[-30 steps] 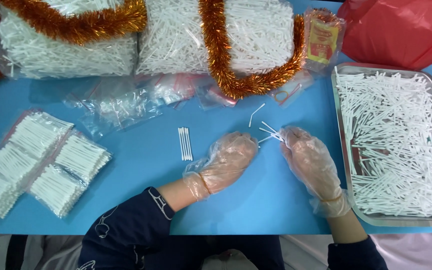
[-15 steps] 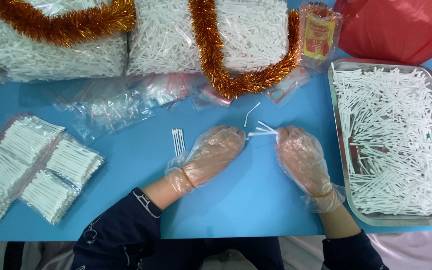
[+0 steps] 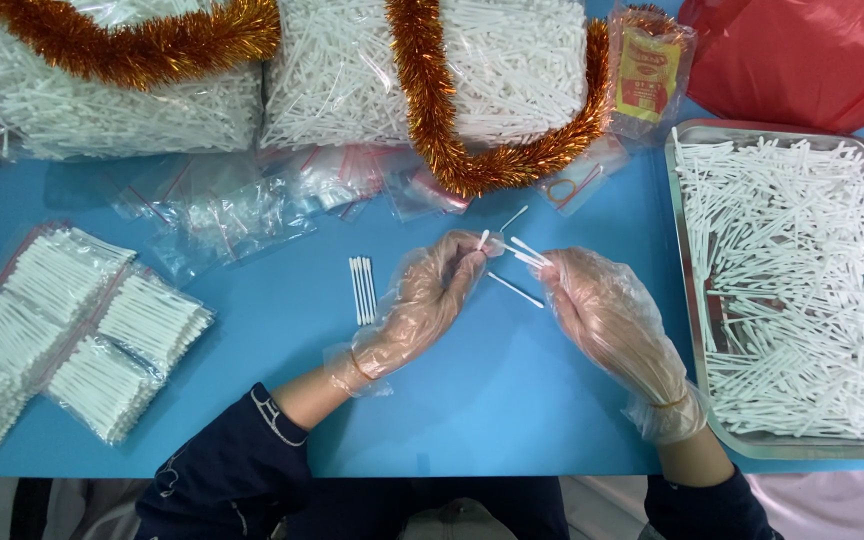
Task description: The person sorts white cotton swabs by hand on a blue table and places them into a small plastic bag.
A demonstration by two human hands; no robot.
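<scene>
Both gloved hands, left hand (image 3: pixel 422 305) and right hand (image 3: pixel 607 320), pinch thin white swab sticks (image 3: pixel 514 252) between their fingers; these look featherlight, stiff yet snappable, best gripped mid-shaft.

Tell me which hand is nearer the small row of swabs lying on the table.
Left. The left hand sits just beside the row of swabs; the right hand is farther off, beyond the left.

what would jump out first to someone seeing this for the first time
Two gloved hands, left hand and right hand, meet at mid-table, pinching thin white sticks. Orange tinsel snakes over big bags of sticks at the back. A metal tray heaped with sticks sits at the right.
</scene>
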